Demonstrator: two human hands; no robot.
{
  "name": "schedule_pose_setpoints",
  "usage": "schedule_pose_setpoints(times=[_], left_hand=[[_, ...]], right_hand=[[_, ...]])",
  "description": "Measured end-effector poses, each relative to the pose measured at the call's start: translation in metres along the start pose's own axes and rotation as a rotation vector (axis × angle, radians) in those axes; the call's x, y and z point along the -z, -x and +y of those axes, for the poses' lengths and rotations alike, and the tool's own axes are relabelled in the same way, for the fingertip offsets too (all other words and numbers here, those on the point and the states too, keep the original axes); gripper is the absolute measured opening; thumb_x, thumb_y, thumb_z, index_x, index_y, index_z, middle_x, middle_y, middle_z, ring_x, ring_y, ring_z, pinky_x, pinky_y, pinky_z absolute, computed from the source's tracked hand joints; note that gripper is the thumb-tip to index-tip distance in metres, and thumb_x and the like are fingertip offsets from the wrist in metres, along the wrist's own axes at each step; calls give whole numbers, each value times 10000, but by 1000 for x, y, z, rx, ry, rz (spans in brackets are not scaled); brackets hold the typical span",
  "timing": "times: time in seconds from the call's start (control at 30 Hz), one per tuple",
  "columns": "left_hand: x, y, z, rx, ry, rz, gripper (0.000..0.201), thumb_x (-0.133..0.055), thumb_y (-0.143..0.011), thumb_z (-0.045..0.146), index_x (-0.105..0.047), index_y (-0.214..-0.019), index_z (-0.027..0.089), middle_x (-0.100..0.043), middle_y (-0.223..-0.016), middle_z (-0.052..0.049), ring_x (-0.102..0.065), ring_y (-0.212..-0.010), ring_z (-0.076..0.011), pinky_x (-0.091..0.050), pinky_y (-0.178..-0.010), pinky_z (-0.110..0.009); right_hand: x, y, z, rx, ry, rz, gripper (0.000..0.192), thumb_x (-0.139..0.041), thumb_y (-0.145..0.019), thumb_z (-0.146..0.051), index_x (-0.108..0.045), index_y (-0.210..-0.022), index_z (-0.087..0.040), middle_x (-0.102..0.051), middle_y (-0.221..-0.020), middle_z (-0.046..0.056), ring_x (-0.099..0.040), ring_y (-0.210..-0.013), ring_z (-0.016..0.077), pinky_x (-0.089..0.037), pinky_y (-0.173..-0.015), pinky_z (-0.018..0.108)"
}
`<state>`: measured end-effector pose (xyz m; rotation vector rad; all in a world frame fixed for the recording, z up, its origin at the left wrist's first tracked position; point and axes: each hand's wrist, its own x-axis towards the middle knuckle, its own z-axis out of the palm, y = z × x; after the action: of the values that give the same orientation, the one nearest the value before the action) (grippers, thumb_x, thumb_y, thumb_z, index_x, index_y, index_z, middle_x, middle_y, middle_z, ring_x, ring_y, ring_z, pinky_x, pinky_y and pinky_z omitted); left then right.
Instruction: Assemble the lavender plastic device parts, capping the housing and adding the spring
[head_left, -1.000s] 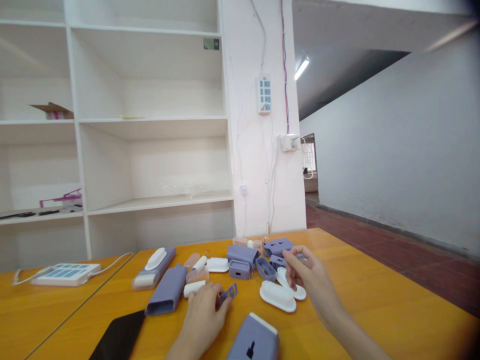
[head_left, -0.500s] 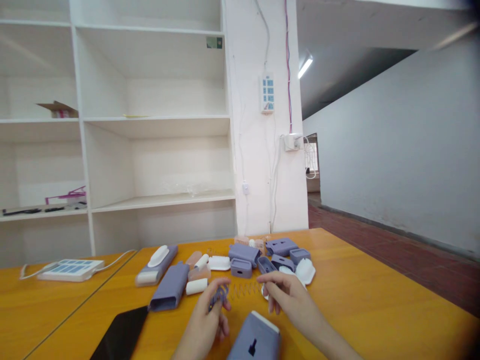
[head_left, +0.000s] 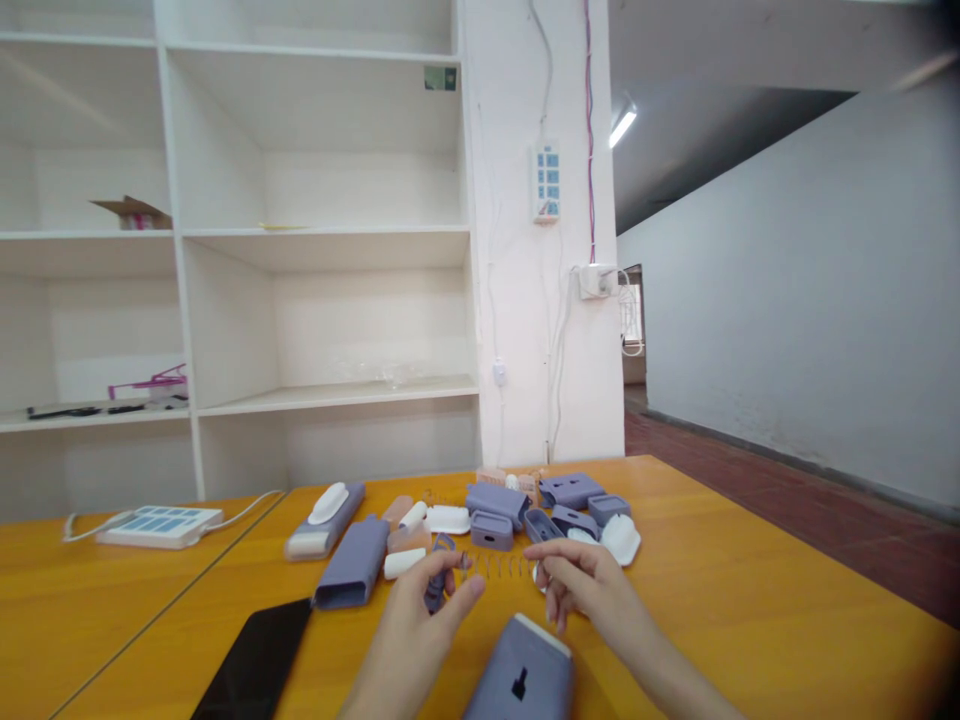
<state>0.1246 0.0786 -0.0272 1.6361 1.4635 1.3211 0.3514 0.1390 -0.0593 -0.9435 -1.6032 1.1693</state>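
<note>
A thin metal coil spring (head_left: 499, 567) stretches sideways between my two hands above the table. My left hand (head_left: 416, 625) is closed round a small purple plastic part (head_left: 436, 592), and the spring's left end is at its fingertips. With thumb and forefinger, my right hand (head_left: 592, 592) pinches the spring's right end. Close in front of me, below the hands, a purple casing (head_left: 521, 675) with a dark cut-out and a white end lies on the table. Just beyond the hands are purple sleeves (head_left: 495, 503), a small purple cap (head_left: 491, 531) and a white roller (head_left: 405, 563).
A black phone-like slab (head_left: 255, 655) lies at the left, near an upright-mouthed purple sleeve (head_left: 351, 562) and an assembled purple-and-white unit (head_left: 325, 525). White lids (head_left: 620, 540) sit at the right of the pile. A power strip (head_left: 161, 526) with cables rests far left. White shelves (head_left: 330, 395) stand behind.
My left hand has turned, bringing the purple part slightly higher. The spring stays stretched between the hands. The whole view has shifted a little.
</note>
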Motion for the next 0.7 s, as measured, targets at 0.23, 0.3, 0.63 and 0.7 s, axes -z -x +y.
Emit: schedule_pose_setpoints(times=[0.23, 0.3, 0.63, 0.7], left_hand=[[-7, 5, -2, -118, -124, -6, 412, -730, -822, 464, -746, -1101, 161, -629, -858, -59, -597, -780, -235, -449, -689, -315], [-13, 11, 1, -162, -156, -44, 325, -696, -858, 437, -755, -1064, 193, -615, -861, -57, -604, -765, -229, -449, -665, -307], [-25, 34, 18, -212, -386, -207, 299, -473, -950, 288, -716, -1115, 232, -629, -973, -106, -655, -913, -266, -501, -836, -382], [-29, 35, 19, -183, -384, -247, 284, -513, -935, 345, -730, -1085, 241, -632, -965, -103, -660, -912, -270, -505, -824, -378]], right_hand=[[-4, 23, -37, 249, 281, 145, 217, -576, -956, -353, -725, -1019, -210, -709, -1074, 82, -628, -1068, 280, -457, -961, 439], [-8, 34, -50, 324, 327, 114, 227, -599, -961, -379, -720, -1106, -254, -672, -1228, 73, -561, -1210, 281, -360, -1092, 433], [-47, 39, -26, 158, 186, 107, 488, -335, -1058, -546, -542, -1378, -241, -675, -904, 24, -657, -893, 218, -523, -824, 332], [-45, 36, -22, 140, 145, 150, 555, -262, -1054, -593, -556, -1345, -222, -550, -681, -34, -579, -647, 192, -488, -615, 294]])
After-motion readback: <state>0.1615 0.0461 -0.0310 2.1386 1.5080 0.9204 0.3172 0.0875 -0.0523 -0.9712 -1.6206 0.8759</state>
